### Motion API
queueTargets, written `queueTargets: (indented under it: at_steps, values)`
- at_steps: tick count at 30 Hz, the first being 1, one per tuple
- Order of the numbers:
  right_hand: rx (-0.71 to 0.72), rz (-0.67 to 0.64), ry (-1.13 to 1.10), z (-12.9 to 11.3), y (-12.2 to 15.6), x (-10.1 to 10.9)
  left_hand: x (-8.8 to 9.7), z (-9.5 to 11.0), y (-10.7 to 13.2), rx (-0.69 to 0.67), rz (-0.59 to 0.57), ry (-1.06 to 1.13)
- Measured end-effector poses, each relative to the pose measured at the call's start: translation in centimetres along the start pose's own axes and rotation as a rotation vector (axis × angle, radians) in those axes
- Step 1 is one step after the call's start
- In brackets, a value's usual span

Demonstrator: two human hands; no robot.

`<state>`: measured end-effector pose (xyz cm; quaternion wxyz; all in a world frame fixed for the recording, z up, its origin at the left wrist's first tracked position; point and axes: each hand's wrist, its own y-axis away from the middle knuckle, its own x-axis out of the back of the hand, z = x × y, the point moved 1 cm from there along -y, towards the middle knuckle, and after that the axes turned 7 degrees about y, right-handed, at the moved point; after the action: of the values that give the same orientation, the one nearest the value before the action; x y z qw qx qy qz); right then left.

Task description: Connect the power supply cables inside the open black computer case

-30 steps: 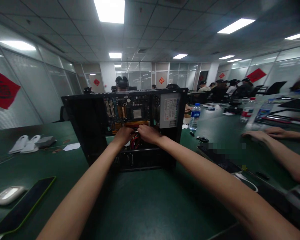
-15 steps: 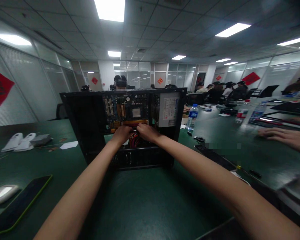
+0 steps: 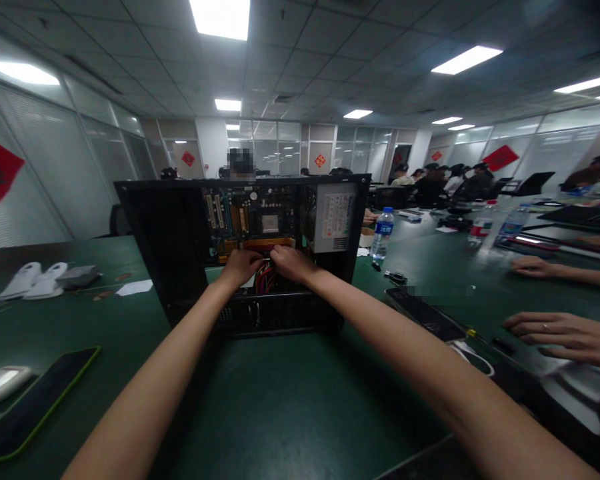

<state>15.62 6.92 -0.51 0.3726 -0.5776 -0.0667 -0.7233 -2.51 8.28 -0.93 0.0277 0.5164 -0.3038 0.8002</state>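
Note:
An open black computer case [image 3: 280,319] stands before me on the green table. Inside it are the motherboard [image 3: 281,200], upright at the back, and a silver power supply [image 3: 333,217] at the upper right. My left hand [image 3: 243,268] reaches in at the motherboard's lower edge, its fingers curled together. Beside it my right hand [image 3: 291,263] is closed too, with fingertips bent by the orange-brown slots. Red, yellow and dark cables [image 3: 265,279] hang between and below both hands. What the fingertips grip, if anything, is too dark and small to make out.
To the right stand a water bottle [image 3: 383,233] and a black phone [image 3: 425,315]. Another person's hands [image 3: 565,337] rest on the table farther right. At left lie white slippers [image 3: 40,280], a grey block [image 3: 79,277], paper [image 3: 134,287] and a dark green-edged mat [image 3: 40,403].
My left hand has shifted slightly left and down, and my right hand barely moved. At the right, a second hand of another person has come into view on the table.

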Motion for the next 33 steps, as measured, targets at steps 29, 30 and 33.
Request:
queueTargets:
  at_steps: [29,30,33]
  values:
    - [-0.336,0.045,-0.288,0.6,0.8,-0.2,0.0,0.9,-0.2,0.036,-0.094,-0.069]
    - [-0.335,0.037,-0.275,0.5,0.7,-0.2,0.0,0.9,-0.2,0.035,-0.095,-0.068]
    - [-0.330,0.015,-0.252,0.5,0.6,-0.1,-0.2,0.8,-0.3,0.029,-0.091,-0.062]
